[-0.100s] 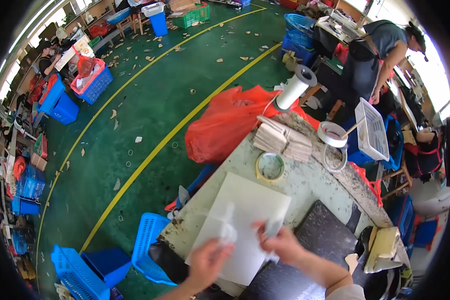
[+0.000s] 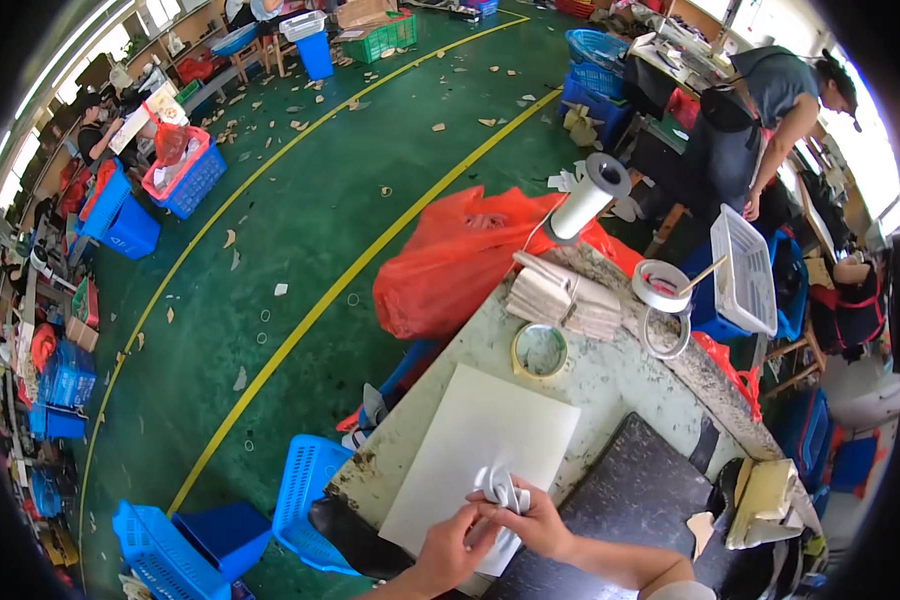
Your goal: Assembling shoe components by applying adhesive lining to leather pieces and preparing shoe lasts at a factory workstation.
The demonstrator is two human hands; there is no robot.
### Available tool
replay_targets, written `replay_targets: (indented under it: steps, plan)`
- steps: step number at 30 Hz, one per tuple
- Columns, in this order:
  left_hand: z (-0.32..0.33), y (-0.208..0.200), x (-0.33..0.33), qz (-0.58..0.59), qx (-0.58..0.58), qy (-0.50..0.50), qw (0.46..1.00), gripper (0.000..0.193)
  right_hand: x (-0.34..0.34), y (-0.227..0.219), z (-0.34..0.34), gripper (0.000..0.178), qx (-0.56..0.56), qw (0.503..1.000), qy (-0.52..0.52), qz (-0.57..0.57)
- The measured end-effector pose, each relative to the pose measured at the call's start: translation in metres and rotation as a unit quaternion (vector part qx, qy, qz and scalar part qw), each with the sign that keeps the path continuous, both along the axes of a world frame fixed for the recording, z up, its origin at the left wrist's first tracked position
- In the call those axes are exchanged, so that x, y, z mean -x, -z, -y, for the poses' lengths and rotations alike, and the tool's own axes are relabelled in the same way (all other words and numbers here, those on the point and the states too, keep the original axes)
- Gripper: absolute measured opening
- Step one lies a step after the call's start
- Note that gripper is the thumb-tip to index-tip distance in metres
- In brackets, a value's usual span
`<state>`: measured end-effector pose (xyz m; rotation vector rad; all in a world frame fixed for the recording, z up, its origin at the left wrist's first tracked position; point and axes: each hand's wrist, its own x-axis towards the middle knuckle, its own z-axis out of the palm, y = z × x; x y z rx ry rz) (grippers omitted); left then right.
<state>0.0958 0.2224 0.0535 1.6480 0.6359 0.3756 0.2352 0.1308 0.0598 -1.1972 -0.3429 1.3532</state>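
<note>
White sheet (image 2: pixel 500 415) lies flat, pale piece (image 2: pixel 507 491) isn't down yet: left hand (image 2: pixel 452 551) and right hand (image 2: pixel 540 523) grip clamped on it.

The person's bare left hand (image 2: pixel 450 552) and bare right hand (image 2: pixel 535 522), apart 0.1 seconds ago with a gap between them, have now come together, fingertips meeting over the lower part of the smooth, pale rectangular sheet (image 2: pixel 480 425). Where blurred pale shapes showed at each hand, one small, glossy grey-white curved piece (image 2: pixel 508 492) now shows sharper in the right fingers.
</note>
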Motion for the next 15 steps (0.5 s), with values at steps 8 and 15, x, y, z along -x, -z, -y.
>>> replay_targets:
  steps: [8, 15]
  plan:
    - [-0.070, 0.004, 0.107, -0.071, -0.013, -0.248, 0.966, 0.024, -0.063, -0.039, -0.055, 0.026, 0.022, 0.984, 0.174, -0.041]
    - [-0.018, 0.152, 0.325, -0.303, -0.037, -0.402, 0.863, 0.027, -0.189, -0.101, -0.269, 0.023, -0.287, 0.795, 0.285, 0.451]
